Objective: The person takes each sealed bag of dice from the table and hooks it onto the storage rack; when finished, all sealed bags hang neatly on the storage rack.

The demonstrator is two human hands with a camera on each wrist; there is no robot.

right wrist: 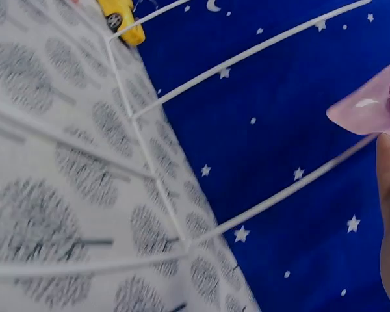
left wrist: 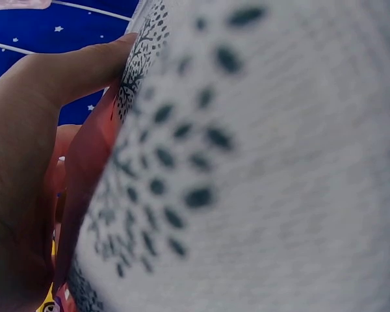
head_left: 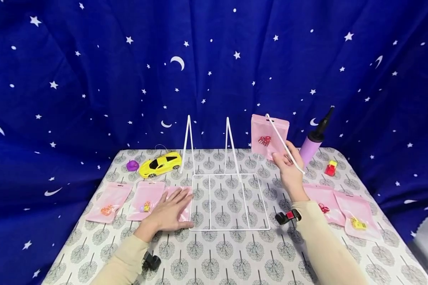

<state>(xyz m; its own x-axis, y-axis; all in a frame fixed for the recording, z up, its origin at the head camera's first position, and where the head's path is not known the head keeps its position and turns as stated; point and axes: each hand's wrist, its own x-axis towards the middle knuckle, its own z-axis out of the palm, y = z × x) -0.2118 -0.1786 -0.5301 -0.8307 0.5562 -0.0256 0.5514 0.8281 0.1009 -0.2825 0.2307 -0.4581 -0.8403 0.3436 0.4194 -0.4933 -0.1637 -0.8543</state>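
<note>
My right hand (head_left: 290, 168) pinches the lower edge of a pink zip bag (head_left: 258, 130) with red dice (head_left: 264, 141) inside. The bag is upright, its top hole at the tip of the right prong (head_left: 285, 144) of a white wire rack (head_left: 230, 229). In the right wrist view, the thumb (right wrist: 389, 175) lies against the bag's bottom. My left hand (head_left: 169, 211) is spread flat over another pink bag (head_left: 185, 194) beside the rack's base, covering most of it. That bag shows as a reddish sheet (left wrist: 94, 143) under the hand in the left wrist view.
Left of the rack lie two pink bags with dice (head_left: 108, 198), a yellow toy car (head_left: 160, 164) and a small purple object (head_left: 132, 165). At right are more pink bags (head_left: 362, 219), a purple hand pump (head_left: 312, 144) and a small red-yellow toy (head_left: 331, 168). A starry blue curtain (head_left: 214, 71) hangs behind.
</note>
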